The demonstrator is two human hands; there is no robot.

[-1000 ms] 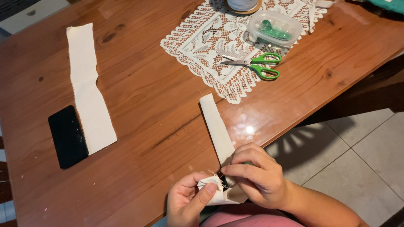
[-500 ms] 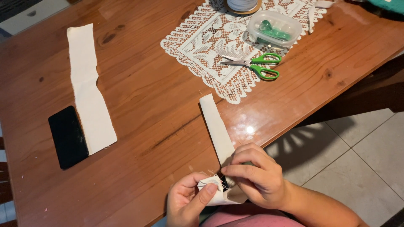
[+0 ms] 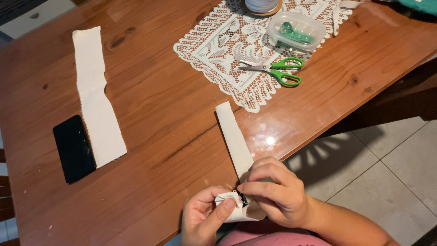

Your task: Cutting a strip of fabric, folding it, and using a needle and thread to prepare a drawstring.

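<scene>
Almost nothing has been moved since the earlier frames: both hands are kept at the near table edge, pinching the same folded end of cloth. The left hand (image 3: 205, 218) is curled, its thumb pressed onto the folded end of the cream fabric strip (image 3: 233, 136), so its fingers are closed on the cloth. The right hand (image 3: 275, 196) is closed too, its fingertips (image 3: 243, 187) pinched at the fold around something small and dark that cannot be made out. From the hands, the strip is laid away across the wooden table (image 3: 164, 114), ending just short of the lace doily (image 3: 227, 45). On the doily, green-handled scissors (image 3: 277, 72) and a clear plastic box (image 3: 296, 31) are seen. Well apart to the left, a longer fabric strip (image 3: 96, 95) lies beside a black phone (image 3: 75, 148). Bare wood is left between the two strips.
</scene>
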